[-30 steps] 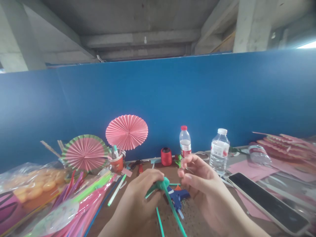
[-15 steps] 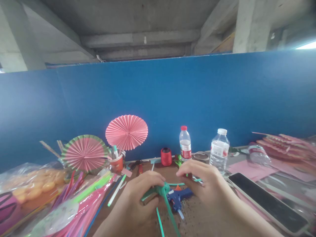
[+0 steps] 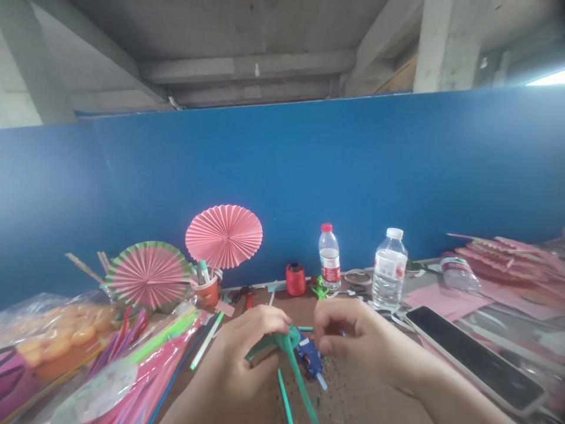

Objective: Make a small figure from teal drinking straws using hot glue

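Note:
My left hand (image 3: 247, 353) is closed around a green paper piece (image 3: 286, 340), a knotted bundle whose long strip (image 3: 304, 394) trails toward the bottom edge. My right hand (image 3: 353, 341) is curled beside it, fingertips pinched near the knot and over a blue glue gun (image 3: 309, 356) that lies on the brown table (image 3: 353, 400). Whether the right fingers grip anything is hidden. A second green strip (image 3: 285, 400) lies below the hands.
Two pink paper fans (image 3: 224, 234) (image 3: 149, 274) stand at back left by an orange pen cup (image 3: 207, 291). A red thread spool (image 3: 295, 278), two water bottles (image 3: 329, 257) (image 3: 389, 268), bagged coloured straws (image 3: 145, 353), a black slab (image 3: 472, 359) and pink paper (image 3: 507, 259) surround the hands.
My right hand has dropped from a raised, open-fingered pose down to the table and curled in beside the green knot. My left hand has kept its hold.

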Demonstrator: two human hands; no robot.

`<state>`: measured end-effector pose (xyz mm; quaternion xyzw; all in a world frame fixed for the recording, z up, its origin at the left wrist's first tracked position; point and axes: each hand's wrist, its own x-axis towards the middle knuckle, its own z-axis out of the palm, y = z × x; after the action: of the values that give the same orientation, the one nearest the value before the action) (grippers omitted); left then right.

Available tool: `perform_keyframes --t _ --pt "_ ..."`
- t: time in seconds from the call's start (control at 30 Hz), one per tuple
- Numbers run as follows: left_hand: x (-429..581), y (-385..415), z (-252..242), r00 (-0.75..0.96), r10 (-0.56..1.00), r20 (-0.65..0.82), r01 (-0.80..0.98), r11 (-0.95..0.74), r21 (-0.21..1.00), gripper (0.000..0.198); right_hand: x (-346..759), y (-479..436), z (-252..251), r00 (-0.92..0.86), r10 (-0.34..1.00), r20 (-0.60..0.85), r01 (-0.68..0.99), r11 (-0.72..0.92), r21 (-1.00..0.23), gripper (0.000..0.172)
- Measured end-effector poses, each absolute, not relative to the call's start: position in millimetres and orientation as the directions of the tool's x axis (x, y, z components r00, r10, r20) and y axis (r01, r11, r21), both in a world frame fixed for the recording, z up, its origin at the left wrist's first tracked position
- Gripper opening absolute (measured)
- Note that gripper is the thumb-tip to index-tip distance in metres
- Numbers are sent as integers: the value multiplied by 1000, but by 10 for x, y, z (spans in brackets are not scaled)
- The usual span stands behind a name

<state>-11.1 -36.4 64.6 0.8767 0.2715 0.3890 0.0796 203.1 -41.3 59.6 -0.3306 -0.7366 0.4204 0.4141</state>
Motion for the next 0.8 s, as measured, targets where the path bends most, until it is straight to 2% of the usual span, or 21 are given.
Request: perform_keyframes --t 0.07,0.13,0.23,0.33,0.4,0.43,0.5,0.53,0.57,0.63,0.7,0.8 --pt "-120 -378 642 564 552 614 427 -832 355 30 1998 -380 571 -394 843 367 -178 322 -930 11" --pt "-136 -378 621 577 569 585 438 -821 366 34 1948 -359 537 -389 849 357 -409 187 -893 13" --pt "-146 -360 590 594 578 559 430 -816 386 36 1873 -346 488 -442 841 311 -558 14 -830 15" --pt "-124 -344 601 610 563 558 406 -826 390 32 1843 -343 473 -431 848 309 -572 8 -820 16" --pt "-108 -344 621 613 558 560 399 -830 389 32 1857 -349 489 -386 860 333 -476 123 -871 15" --pt "-103 -348 629 611 555 565 397 -832 388 32 1871 -358 502 -352 867 352 -371 216 -903 14" --pt "-106 -359 633 604 557 570 399 -831 389 32 1907 -385 532 -282 866 414 -60 415 -908 6" --pt "-111 -364 629 601 561 569 403 -828 390 33 1923 -401 546 -265 851 453 109 493 -863 4" --pt "-118 -368 622 600 562 569 405 -827 390 34 1936 -415 555 -266 828 493 255 554 -792 9" --pt "-130 -369 607 599 566 566 414 -824 386 37 1948 -433 558 -317 765 560 435 642 -631 20" --pt "-137 -362 597 598 559 574 418 -829 372 38 1941 -424 536 -377 711 594 520 693 -500 29" --pt "-140 -346 589 592 548 591 420 -836 354 38 1915 -372 466 -413 678 608 589 708 -390 29"
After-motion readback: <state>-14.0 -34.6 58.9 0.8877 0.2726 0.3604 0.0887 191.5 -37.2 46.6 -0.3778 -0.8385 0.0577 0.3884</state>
